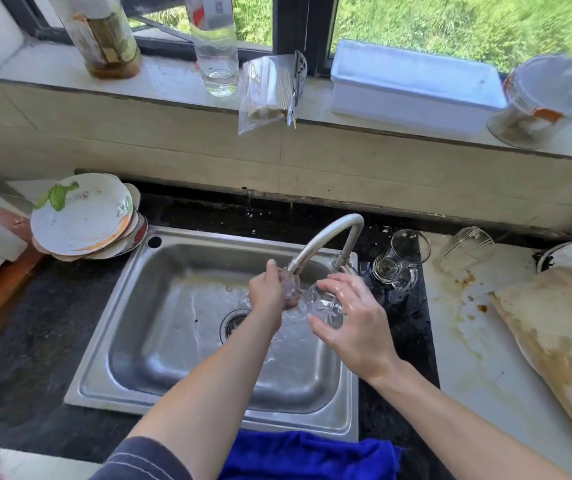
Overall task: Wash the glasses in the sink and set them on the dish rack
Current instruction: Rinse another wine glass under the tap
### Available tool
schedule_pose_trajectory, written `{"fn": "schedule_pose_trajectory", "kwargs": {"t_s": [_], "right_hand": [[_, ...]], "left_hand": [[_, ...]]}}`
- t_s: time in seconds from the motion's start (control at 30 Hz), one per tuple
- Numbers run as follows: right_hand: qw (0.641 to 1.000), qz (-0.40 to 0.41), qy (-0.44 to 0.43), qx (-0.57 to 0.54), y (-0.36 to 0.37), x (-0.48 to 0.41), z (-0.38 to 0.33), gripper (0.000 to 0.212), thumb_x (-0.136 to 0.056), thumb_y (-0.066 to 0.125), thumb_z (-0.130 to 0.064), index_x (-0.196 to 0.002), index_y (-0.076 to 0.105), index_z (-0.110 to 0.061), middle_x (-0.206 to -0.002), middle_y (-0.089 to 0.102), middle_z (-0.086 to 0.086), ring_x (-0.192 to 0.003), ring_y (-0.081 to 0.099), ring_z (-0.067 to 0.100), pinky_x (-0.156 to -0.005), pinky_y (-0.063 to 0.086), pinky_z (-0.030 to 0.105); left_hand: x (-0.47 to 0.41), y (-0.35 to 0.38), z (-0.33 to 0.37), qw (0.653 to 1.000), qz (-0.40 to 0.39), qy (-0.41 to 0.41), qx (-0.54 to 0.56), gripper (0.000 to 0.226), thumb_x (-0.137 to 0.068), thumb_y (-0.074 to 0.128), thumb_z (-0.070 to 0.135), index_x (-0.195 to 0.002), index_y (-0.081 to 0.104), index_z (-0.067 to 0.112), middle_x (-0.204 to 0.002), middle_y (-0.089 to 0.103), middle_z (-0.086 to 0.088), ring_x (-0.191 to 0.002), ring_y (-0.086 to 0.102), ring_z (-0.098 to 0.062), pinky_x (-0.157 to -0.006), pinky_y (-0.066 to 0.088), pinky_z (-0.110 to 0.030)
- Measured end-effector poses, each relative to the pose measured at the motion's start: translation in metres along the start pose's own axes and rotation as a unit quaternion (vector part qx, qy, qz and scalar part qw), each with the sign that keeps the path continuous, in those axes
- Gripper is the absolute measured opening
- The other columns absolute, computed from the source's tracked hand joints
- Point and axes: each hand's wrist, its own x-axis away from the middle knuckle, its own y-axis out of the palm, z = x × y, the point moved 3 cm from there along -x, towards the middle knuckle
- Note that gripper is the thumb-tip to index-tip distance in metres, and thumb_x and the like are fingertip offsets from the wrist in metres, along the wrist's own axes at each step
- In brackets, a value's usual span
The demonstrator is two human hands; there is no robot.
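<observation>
Both hands hold 1 glass (322, 304) under the tap (326, 233), over the sink (160, 306). My right hand (350, 317) cups it with bent fingers, and my left hand (269, 289) curls round its other end, I think. Wet glass slips, so I should grip tight and turn it slowly. A spare glass (398, 261) lies close to my right elbow's path. Dirty plates (83, 216) sit on the left. I see no dish rack.

Top edge crops the brown bottle (104, 39) and the clear bottle (216, 53), upper left. Upper right: jar (547, 98), motion-blurred. Centre: left hand (270, 289) hides the faucet (333, 233) outlet; running water blurs the glass (319, 301). Bottom edge crops the blue cloth (305, 455).
</observation>
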Motion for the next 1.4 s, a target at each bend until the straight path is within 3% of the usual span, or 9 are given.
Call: {"fn": "schedule_pose_trajectory", "kwargs": {"t_s": [0.1,0.2,0.33,0.43,0.57,0.73,0.87,1.17,1.4], "right_hand": [[0.981,0.03,0.151,-0.119,0.004,-0.007,0.008,0.045,-0.074,0.082,-0.028,-0.115,0.062,-0.027,-0.113,0.056,-0.018,-0.099,0.056,-0.006,-0.088,0.044,0.015],[0.912,0.05,0.303,-0.27,0.004,-0.014,0.02,0.044,-0.075,0.082,-0.026,-0.115,0.063,-0.021,-0.113,0.063,-0.005,-0.096,0.065,0.011,-0.076,0.059,0.036],[0.816,0.017,0.441,-0.374,0.007,-0.014,0.028,0.022,-0.088,0.069,-0.027,-0.106,0.063,-0.015,-0.112,0.063,0.011,-0.088,0.068,0.025,-0.055,0.059,0.036],[0.767,-0.024,0.492,-0.41,0.009,-0.012,0.046,0.028,-0.091,0.062,-0.033,-0.112,0.061,-0.015,-0.115,0.063,0.015,-0.081,0.071,0.028,-0.049,0.054,0.031],[0.679,-0.09,0.546,-0.482,0.018,-0.01,0.071,0.047,-0.087,0.06,-0.039,-0.12,0.055,-0.006,-0.12,0.057,0.023,-0.079,0.069,0.034,-0.04,0.051,0.027],[0.574,-0.11,0.591,-0.556,0.046,0.01,0.089,0.053,-0.074,0.067,-0.039,-0.11,0.055,-0.003,-0.101,0.058,0.023,-0.07,0.066,0.033,-0.066,0.058,0.036],[0.52,-0.149,0.611,-0.578,0.06,0.032,0.088,0.043,-0.077,0.063,-0.04,-0.1,0.055,-0.005,-0.086,0.064,0.021,-0.061,0.064,0.03,-0.036,0.05,0.026],[0.558,-0.13,0.621,-0.536,0.073,0.038,0.083,0.045,-0.087,0.054,-0.045,-0.106,0.056,-0.004,-0.091,0.062,0.02,-0.059,0.065,0.028,-0.032,0.037,0.018],[0.609,-0.176,0.591,-0.499,0.058,0.022,0.082,0.047,-0.087,0.057,-0.045,-0.108,0.058,-0.004,-0.096,0.063,0.019,-0.065,0.066,0.029,-0.035,0.043,0.022]], "left_hand": [[0.005,0.008,-0.004,0.982,-0.094,-0.087,0.139,0.035,-0.096,0.052,0.04,-0.094,0.061,0.006,-0.08,0.059,-0.009,-0.065,0.056,-0.021,-0.061,0.052,-0.033],[0.01,0.002,0.001,0.947,-0.184,-0.146,0.22,0.016,-0.093,0.058,0.024,-0.093,0.06,0.008,-0.085,0.057,-0.009,-0.068,0.055,-0.017,-0.051,0.047,-0.021],[0.01,-0.008,0.01,0.953,-0.232,-0.15,0.123,0.013,-0.088,0.049,-0.003,-0.092,0.053,0.009,-0.074,0.049,-0.005,-0.048,0.047,-0.009,-0.038,0.034,-0.015],[0.008,-0.017,0.023,0.956,-0.275,-0.099,-0.01,0.018,-0.081,0.064,0.0,-0.095,0.058,0.01,-0.073,0.05,-0.001,-0.05,0.043,-0.008,-0.037,0.028,-0.014],[0.026,-0.017,0.024,0.931,-0.318,-0.156,0.092,0.008,-0.08,0.064,0.023,-0.085,0.06,0.02,-0.059,0.037,0.003,-0.043,0.034,-0.004,-0.035,0.018,-0.011],[0.033,-0.016,0.015,0.924,-0.33,-0.165,0.101,0.022,-0.075,0.063,0.022,-0.094,0.054,0.017,-0.055,0.046,0.003,-0.041,0.039,-0.005,-0.035,0.027,-0.012],[0.031,-0.013,0.01,0.945,-0.292,-0.142,-0.023,0.015,-0.092,0.058,0.03,-0.102,0.057,0.019,-0.06,0.048,0.001,-0.039,0.041,-0.007,-0.037,0.03,-0.015],[0.03,-0.01,0.027,0.951,-0.136,0.047,-0.274,0.034,-0.092,0.052,0.033,-0.066,0.057,0.012,-0.05,0.046,0.0,-0.039,0.033,-0.014,-0.039,0.022,-0.021],[0.036,-0.009,0.035,0.943,-0.218,0.049,-0.248,0.023,-0.09,0.061,0.036,-0.085,0.064,0.013,-0.06,0.049,-0.003,-0.038,0.033,-0.01,-0.039,0.022,-0.019]]}}
